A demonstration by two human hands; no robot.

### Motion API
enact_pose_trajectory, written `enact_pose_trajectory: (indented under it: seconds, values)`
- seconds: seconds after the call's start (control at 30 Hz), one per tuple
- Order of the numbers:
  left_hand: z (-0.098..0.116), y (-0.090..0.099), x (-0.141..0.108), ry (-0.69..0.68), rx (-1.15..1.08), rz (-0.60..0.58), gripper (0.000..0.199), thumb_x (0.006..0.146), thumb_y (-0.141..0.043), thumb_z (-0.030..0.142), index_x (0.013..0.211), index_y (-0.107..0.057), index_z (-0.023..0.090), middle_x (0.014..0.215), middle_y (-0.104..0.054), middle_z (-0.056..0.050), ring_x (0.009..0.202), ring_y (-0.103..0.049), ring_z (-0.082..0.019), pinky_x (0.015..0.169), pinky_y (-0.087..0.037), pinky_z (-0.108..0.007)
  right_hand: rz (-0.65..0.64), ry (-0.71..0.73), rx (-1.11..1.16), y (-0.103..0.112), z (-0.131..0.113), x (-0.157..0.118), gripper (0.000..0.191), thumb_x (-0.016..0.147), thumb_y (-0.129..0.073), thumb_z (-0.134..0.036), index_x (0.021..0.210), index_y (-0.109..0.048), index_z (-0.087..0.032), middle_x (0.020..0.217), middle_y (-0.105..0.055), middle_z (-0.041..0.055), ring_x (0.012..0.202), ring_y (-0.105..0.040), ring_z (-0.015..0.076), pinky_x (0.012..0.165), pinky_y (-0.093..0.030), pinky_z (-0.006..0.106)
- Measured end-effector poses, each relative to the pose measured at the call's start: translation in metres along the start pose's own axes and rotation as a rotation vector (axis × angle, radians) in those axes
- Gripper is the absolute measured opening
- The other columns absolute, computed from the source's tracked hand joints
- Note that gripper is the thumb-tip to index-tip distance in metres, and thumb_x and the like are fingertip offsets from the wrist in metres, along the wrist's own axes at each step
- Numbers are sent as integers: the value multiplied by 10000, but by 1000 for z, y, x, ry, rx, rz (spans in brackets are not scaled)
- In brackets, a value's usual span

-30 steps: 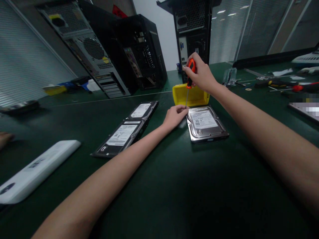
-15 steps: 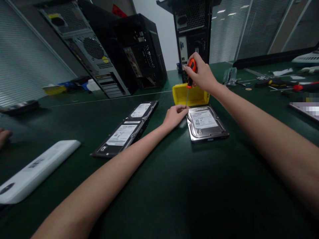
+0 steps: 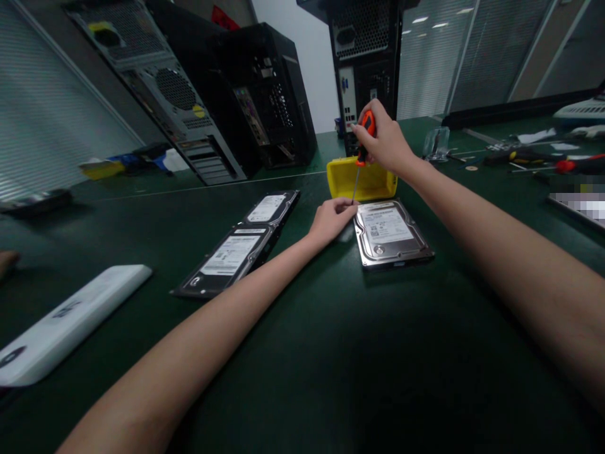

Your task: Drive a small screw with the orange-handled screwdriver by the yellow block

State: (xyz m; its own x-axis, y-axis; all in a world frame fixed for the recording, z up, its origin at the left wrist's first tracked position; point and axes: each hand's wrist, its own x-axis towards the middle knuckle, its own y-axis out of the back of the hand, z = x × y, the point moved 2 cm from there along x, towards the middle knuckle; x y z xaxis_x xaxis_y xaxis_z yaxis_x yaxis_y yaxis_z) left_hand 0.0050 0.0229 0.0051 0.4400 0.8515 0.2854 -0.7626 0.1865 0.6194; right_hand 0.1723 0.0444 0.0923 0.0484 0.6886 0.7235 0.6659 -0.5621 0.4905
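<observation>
A silver hard drive (image 3: 386, 232) with a white label lies flat on the dark green table. My left hand (image 3: 329, 221) is closed at its far left corner, the fingertips gripping the edge there, close beside the screwdriver's tip. An orange and black screwdriver (image 3: 367, 129) stands almost upright, leaning slightly right, in the closed fingers of my right hand (image 3: 385, 139). Its thin shaft comes down to that same corner; the fingers partly hide the tip. Directly behind the drive is a yellow plastic box (image 3: 343, 180), open side toward me.
Two more hard drives (image 3: 231, 255) lie end to end on the left, near a long white case (image 3: 78, 318). Computer towers (image 3: 177, 94) stand at the back. Hand tools (image 3: 520, 157) are scattered at right. Part of another person's hand (image 3: 7, 261) shows at the left edge.
The screwdriver handle has tilted very slightly to the right with my right hand. My left hand and the hard drive stay in place.
</observation>
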Motion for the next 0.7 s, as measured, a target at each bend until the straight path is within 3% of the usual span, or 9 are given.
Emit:
enact_pose_trajectory:
  seconds: [0.6,0.7]
  values:
    - [2,0,-1,5,14,-5,352,775,-497,368,996,-666,151,978,-697,-82,892,-624,-174,820,-446,-279,18,-64,-22,-1,7,0,290,861,-418,-446,1026,-414,-208,755,-507,30,583,-531,165,725,-461,448]
    - [3,0,-2,9,23,0,347,774,-498,363,991,-668,152,979,-697,-81,892,-623,-174,823,-443,-279,46,-41,-31,0,7,1,263,852,-432,-431,993,-430,-210,751,-502,32,645,-539,184,742,-458,437]
